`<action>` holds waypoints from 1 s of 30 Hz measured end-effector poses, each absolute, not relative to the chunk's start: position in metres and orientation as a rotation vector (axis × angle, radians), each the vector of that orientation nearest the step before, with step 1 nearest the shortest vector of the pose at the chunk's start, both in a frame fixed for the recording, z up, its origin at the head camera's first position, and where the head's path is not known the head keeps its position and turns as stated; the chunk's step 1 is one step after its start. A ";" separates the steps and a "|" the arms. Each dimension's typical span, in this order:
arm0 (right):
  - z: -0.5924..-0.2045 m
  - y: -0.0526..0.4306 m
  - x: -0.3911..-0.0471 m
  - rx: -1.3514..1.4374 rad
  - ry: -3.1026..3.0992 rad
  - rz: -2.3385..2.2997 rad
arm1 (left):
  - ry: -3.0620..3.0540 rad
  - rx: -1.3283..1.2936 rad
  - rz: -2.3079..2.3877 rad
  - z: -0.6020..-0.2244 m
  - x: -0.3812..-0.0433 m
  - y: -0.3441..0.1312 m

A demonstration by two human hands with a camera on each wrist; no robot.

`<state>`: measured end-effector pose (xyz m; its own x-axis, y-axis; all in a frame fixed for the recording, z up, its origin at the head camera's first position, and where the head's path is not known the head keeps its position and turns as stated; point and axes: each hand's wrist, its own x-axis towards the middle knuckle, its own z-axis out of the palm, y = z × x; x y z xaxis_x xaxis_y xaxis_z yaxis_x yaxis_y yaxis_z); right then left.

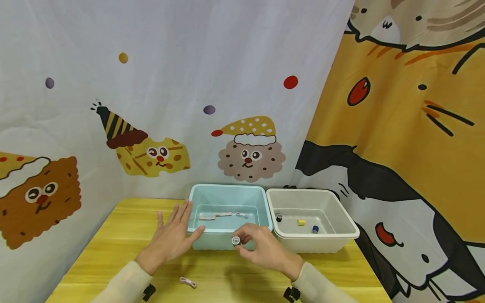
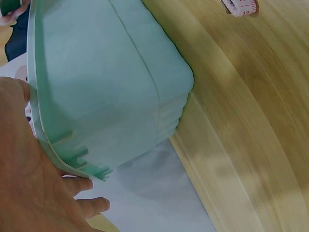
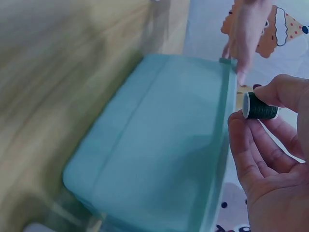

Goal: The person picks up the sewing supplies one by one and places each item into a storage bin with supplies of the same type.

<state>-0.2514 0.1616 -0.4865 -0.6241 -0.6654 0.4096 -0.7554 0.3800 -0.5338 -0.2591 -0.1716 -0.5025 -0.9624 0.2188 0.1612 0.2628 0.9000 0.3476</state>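
My right hand (image 1: 261, 246) pinches a small spool of dark green thread (image 3: 260, 106) between thumb and fingers, in front of the near rim of the light blue bin (image 1: 227, 188). The spool's pale round end faces up toward the head camera. My left hand (image 1: 170, 237) rests at the left front corner of this bin, fingers spread and straight along its rim. Inside the bin lie three small pale pink and white strips (image 1: 223, 214). A folded measuring tape (image 1: 187, 282), white and pink with printed numbers in the left wrist view, lies on the table below the left hand.
Right beside the blue bin stands a cream-white bin (image 1: 314, 242). It holds a black spool (image 1: 279, 217), a yellow spool (image 1: 301, 222) and a blue spool (image 1: 315, 229). Both bins stand on a yellow wood-grain table (image 1: 98, 248), with a printed cartoon curtain (image 1: 163, 84) behind.
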 end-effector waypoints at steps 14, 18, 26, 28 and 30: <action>-0.452 0.177 -0.270 1.240 -2.457 0.933 | -2.955 -0.375 -0.599 -0.506 -0.262 -0.173; -0.446 0.182 -0.277 1.198 -2.471 0.933 | -2.942 -0.377 -0.575 -0.503 -0.261 -0.173; -0.445 0.198 -0.292 1.114 -2.497 0.955 | -2.907 -0.396 -0.646 -0.515 -0.267 -0.177; -0.445 0.202 -0.296 1.109 -2.480 0.957 | -2.858 -0.418 -0.689 -0.529 -0.273 -0.180; -0.444 0.206 -0.299 1.102 -2.469 0.955 | -2.841 -0.428 -0.695 -0.534 -0.276 -0.181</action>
